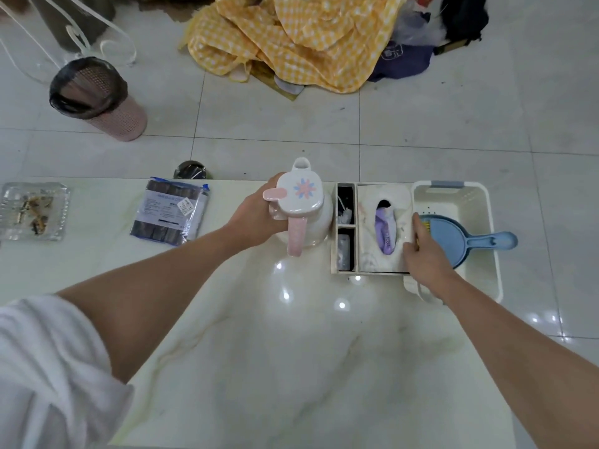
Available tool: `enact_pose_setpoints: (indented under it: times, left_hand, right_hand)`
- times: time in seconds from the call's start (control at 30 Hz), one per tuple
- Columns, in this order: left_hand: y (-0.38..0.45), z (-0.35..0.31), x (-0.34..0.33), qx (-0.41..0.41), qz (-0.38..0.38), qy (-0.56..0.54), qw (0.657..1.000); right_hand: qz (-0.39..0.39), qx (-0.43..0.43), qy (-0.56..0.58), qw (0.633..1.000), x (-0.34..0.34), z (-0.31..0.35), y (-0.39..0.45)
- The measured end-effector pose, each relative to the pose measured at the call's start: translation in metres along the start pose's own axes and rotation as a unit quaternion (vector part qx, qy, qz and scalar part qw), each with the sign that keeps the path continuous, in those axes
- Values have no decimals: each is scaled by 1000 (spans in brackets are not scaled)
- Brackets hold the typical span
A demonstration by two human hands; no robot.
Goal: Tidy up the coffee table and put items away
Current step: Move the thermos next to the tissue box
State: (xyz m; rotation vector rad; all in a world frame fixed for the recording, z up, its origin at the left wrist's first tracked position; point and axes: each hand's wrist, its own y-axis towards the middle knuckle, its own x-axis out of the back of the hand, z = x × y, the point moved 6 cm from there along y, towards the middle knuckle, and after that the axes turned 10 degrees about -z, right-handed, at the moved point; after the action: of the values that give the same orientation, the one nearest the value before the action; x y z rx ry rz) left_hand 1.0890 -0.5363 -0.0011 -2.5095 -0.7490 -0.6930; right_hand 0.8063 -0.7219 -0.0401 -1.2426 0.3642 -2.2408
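A white jug (pixel 306 202) with a pink handle and a flower on its lid stands at the far edge of the marble coffee table (pixel 275 335). My left hand (pixel 259 218) is wrapped around its left side. To its right sits a tissue box organiser (pixel 372 228) with a purple tissue pack showing in the slot. My right hand (pixel 424 257) rests on that organiser's right edge, fingers curled on it. A white basket (pixel 479 202) holding a blue dustpan (pixel 453 241) stands just right of the organiser.
A dark packet in a clear bag (pixel 171 215) and a clear tray of scraps (pixel 34 210) lie at the left of the table. On the floor beyond are a pink bin with a black liner (pixel 97 98), a small round dark object (pixel 191 170) and yellow checked cloth (pixel 291 37).
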Motion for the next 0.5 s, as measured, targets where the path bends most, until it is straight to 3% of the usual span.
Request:
enact_pose_setpoints:
  times: [0.33, 0.4, 0.5]
  left_hand:
    - [-11, -13, 3, 12, 6, 28, 1000]
    - [-23, -9, 1, 25, 0, 40, 999]
    - [-51, 12, 8, 43, -2, 89, 995]
  right_hand:
    - [24, 28, -55, 998, 7, 3, 11]
    - [-17, 52, -106, 993, 7, 13, 0]
    - [-138, 130, -127, 974, 3, 36, -36]
